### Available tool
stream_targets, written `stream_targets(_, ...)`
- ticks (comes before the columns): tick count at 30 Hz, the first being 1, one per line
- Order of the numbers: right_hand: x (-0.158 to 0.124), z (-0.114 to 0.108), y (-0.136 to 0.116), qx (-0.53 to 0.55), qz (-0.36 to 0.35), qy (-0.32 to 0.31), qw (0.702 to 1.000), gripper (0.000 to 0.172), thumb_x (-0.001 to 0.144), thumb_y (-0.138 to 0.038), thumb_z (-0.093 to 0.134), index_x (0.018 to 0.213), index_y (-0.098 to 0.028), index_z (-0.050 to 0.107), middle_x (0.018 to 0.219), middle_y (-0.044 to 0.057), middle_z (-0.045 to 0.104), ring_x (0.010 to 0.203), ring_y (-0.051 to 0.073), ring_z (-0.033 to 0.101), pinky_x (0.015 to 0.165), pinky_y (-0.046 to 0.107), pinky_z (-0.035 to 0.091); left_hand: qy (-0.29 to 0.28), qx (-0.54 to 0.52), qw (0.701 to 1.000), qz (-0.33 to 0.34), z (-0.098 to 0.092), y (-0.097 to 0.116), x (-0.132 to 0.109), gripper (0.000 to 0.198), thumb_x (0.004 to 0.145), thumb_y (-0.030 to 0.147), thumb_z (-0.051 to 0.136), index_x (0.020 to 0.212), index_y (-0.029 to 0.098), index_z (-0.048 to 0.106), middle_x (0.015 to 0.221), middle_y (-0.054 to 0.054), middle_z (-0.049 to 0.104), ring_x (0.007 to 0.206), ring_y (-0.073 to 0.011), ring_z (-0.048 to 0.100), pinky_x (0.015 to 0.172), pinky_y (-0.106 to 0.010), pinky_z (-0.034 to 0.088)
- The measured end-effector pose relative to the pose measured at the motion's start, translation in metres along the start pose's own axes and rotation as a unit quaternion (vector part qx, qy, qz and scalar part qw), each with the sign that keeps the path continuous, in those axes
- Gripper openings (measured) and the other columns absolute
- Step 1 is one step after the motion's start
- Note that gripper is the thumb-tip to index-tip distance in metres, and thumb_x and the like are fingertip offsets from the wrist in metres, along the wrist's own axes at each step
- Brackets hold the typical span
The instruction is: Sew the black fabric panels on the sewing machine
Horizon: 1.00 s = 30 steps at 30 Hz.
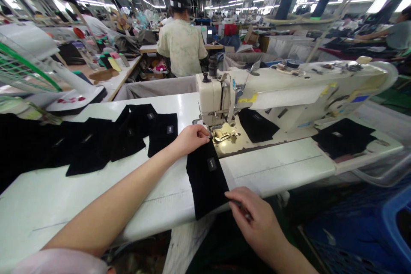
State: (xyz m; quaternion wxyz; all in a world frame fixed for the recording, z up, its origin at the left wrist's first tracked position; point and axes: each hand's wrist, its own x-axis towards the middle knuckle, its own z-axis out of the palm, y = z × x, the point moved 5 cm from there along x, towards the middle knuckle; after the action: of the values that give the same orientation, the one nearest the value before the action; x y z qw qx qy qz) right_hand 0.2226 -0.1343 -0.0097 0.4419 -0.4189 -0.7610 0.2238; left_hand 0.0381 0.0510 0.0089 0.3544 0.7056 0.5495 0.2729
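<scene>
A black cloth piece [207,178] with a small grey label lies on the white sewing table, just in front of the presser foot [223,137]. My left hand [192,139] grips its far end, with the fingertips close to the foot. My right hand [257,222] pinches the near edge of the cloth. A small dark object shows between those fingers, too hidden to identify.
An industrial sewing machine [289,90] stands behind the cloth, with another black piece [257,125] on its bed. Several labelled black pieces [128,137] lie to the left, and one more [343,138] lies to the right. A blue plastic crate [396,218] sits low right. A seated co-worker [181,47] works beyond.
</scene>
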Motion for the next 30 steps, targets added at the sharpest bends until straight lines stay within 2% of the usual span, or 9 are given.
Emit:
stream_targets(2, 0.003, -0.001, 0.0, -0.008, -0.029, -0.001, 1.0, 0.026, 0.092, -0.007, 0.046, 0.107, -0.02, 0.063, 0.091, 0.006, 0.07, 0.078, 0.016, 0.068, 0.069, 0.027, 0.056, 0.011, 0.01, 1.0, 0.0, 0.001, 0.001, 0.001, 0.008, 0.066, 0.018, 0.068, 0.074, 0.016, 0.069, 0.062, 0.002, 0.062, 0.06, -0.0134, 0.056, 0.061, -0.025, 0.043)
stream_targets(6, 0.004, -0.003, 0.004, -0.045, -0.045, -0.013, 0.998, 0.023, 0.092, -0.007, 0.046, 0.101, -0.02, 0.063, 0.089, 0.006, 0.068, 0.076, 0.016, 0.067, 0.066, 0.026, 0.055, 0.012, 0.013, 1.0, -0.011, 0.002, 0.001, 0.004, 0.006, 0.067, 0.018, 0.065, 0.072, 0.017, 0.068, 0.064, 0.001, 0.064, 0.061, -0.0141, 0.057, 0.062, -0.026, 0.045)
stream_targets(10, 0.003, -0.001, 0.005, -0.12, -0.049, -0.07, 0.989, 0.031, 0.09, -0.004, 0.041, 0.102, -0.018, 0.065, 0.096, 0.009, 0.065, 0.076, 0.017, 0.066, 0.062, 0.027, 0.053, 0.022, 0.017, 0.999, -0.019, 0.002, 0.0, 0.008, 0.004, 0.067, 0.017, 0.066, 0.071, 0.017, 0.066, 0.062, 0.002, 0.062, 0.06, -0.014, 0.057, 0.061, -0.026, 0.045)
stream_targets(14, 0.005, 0.001, 0.003, -0.131, -0.031, -0.106, 0.985, 0.029, 0.089, -0.005, 0.038, 0.1, -0.017, 0.062, 0.098, 0.009, 0.066, 0.073, 0.018, 0.065, 0.059, 0.028, 0.051, 0.026, 0.026, 0.999, -0.019, 0.004, -0.001, 0.01, 0.006, 0.066, 0.014, 0.066, 0.071, 0.017, 0.064, 0.062, 0.002, 0.062, 0.059, -0.0136, 0.057, 0.061, -0.025, 0.044)
stream_targets(20, 0.011, 0.001, 0.004, -0.121, -0.015, -0.093, 0.988, 0.022, 0.096, -0.012, 0.038, 0.1, -0.019, 0.059, 0.095, 0.008, 0.065, 0.074, 0.018, 0.065, 0.06, 0.028, 0.049, 0.046, 0.022, 0.999, -0.017, 0.005, -0.004, 0.01, 0.007, 0.069, 0.015, 0.067, 0.07, 0.017, 0.06, 0.062, 0.003, 0.06, 0.058, -0.0123, 0.054, 0.06, -0.024, 0.042)
stream_targets(30, 0.011, 0.002, 0.006, -0.105, 0.006, -0.086, 0.991, 0.021, 0.096, -0.013, 0.04, 0.101, -0.019, 0.059, 0.096, 0.007, 0.064, 0.076, 0.018, 0.065, 0.06, 0.028, 0.047, 0.049, 0.058, 0.997, -0.008, 0.004, -0.005, 0.013, 0.008, 0.071, 0.017, 0.065, 0.069, 0.018, 0.057, 0.063, 0.003, 0.061, 0.058, -0.0128, 0.054, 0.059, -0.024, 0.04)
